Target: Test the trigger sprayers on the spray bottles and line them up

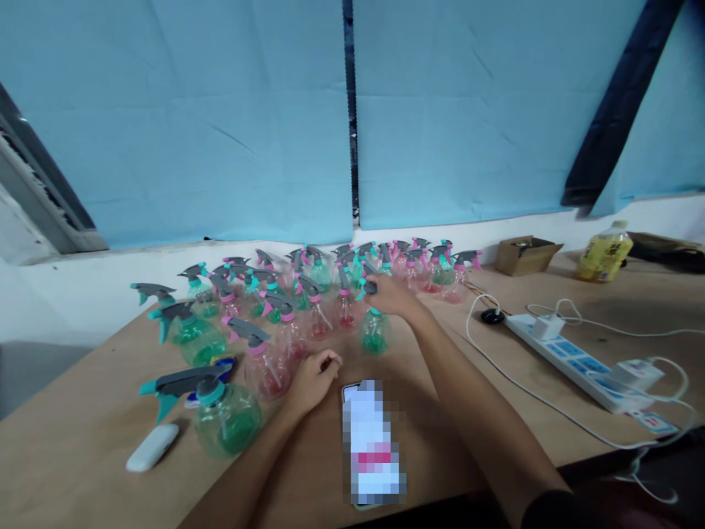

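My right hand [388,295] is closed around the grey head of a green spray bottle [374,332], which stands upright at the front of the group. My left hand [318,376] rests on the table with its fingers curled in, and I see nothing in it. Right beside it is a clear pink spray bottle [267,371] with a grey and pink head. Closer to me on the left stands a large-looking green spray bottle [228,420], its nozzle pointing left. Several more pink and green spray bottles [319,316] crowd behind both hands, back to the wall.
A phone [371,441] with a blurred screen lies between my forearms. At left is a white case [153,447]. To the right are a white power strip [573,360] with cables, a small cardboard box [526,257] and a yellow-labelled drink bottle [604,253].
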`<state>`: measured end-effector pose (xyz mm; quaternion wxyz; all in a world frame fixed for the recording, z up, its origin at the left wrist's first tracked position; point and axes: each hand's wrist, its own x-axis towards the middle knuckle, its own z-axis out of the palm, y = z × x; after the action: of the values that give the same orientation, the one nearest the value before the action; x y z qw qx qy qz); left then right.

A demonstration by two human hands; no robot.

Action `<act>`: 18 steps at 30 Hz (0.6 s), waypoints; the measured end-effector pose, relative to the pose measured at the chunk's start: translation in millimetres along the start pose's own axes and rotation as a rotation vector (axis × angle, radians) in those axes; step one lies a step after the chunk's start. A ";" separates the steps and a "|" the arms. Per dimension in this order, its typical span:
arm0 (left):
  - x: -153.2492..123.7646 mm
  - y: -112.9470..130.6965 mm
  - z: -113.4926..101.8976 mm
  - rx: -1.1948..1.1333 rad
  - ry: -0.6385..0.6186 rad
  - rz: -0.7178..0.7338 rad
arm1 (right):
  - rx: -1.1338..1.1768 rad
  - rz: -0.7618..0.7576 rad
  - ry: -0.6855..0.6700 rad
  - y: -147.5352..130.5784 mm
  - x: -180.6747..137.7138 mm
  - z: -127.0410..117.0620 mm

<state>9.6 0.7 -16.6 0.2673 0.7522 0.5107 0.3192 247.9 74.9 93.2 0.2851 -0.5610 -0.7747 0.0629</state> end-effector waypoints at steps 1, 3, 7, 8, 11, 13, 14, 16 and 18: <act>-0.1 -0.1 0.0 0.003 0.002 0.000 | 0.027 -0.022 0.032 -6.9 -0.8 6.1; -0.2 0.0 -0.1 0.010 0.007 0.005 | 0.098 -0.050 0.103 -18.8 -2.6 18.4; -0.4 1.5 0.1 0.012 -0.005 0.003 | 0.266 -0.055 0.227 -29.1 -2.2 38.9; -0.4 1.9 0.0 0.012 -0.008 0.001 | 0.324 -0.040 0.247 -28.3 -0.6 43.1; -0.4 2.6 -0.2 0.009 -0.013 0.001 | 0.547 0.016 0.256 -20.8 6.4 53.9; -0.5 2.1 -0.5 0.010 -0.015 0.008 | 0.689 0.032 0.227 -14.7 10.9 59.5; -0.6 1.7 -0.6 0.011 -0.014 0.013 | 0.743 0.032 0.212 -12.1 12.7 61.8; -0.8 1.2 -0.8 0.012 -0.012 0.024 | 0.818 0.032 0.194 -8.4 15.1 65.0; -1.1 1.1 -0.9 0.011 -0.011 0.023 | 0.880 0.037 0.181 -6.6 16.4 66.9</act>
<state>9.3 -0.6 -15.5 0.2622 0.7614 0.5023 0.3150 204.7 102.2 46.5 0.5618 -0.4033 -0.6362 0.3421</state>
